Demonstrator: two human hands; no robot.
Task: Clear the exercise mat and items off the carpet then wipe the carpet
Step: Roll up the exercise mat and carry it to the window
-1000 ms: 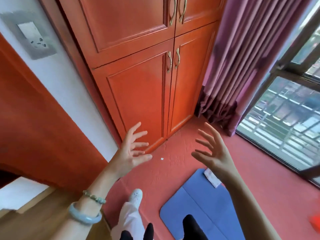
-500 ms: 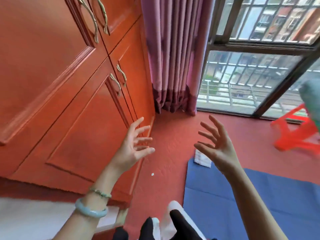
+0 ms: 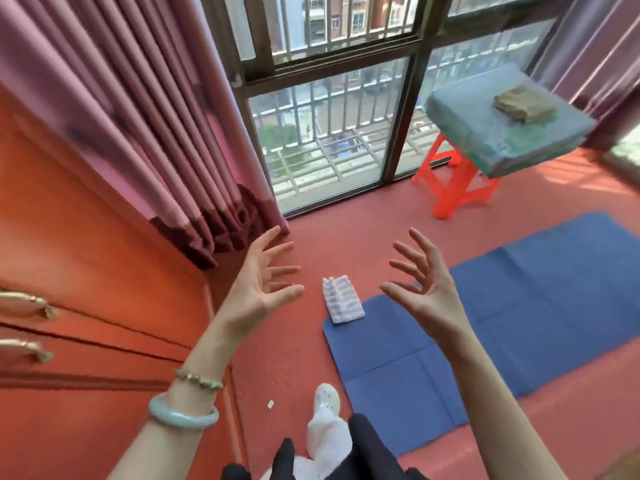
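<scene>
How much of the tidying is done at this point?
Nothing looks done yet. The blue mat still lies flat on the carpet, with a white item at its corner and a small scrap nearby. The left hand and right hand hover open, holding nothing. Left to do: lift the mat and items, then wipe.

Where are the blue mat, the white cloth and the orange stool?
blue mat [image 3: 536, 323]: head view, its bare middle panel.
white cloth [image 3: 343, 301]: head view, its centre.
orange stool [image 3: 446, 202]: head view, its front leg.
</scene>
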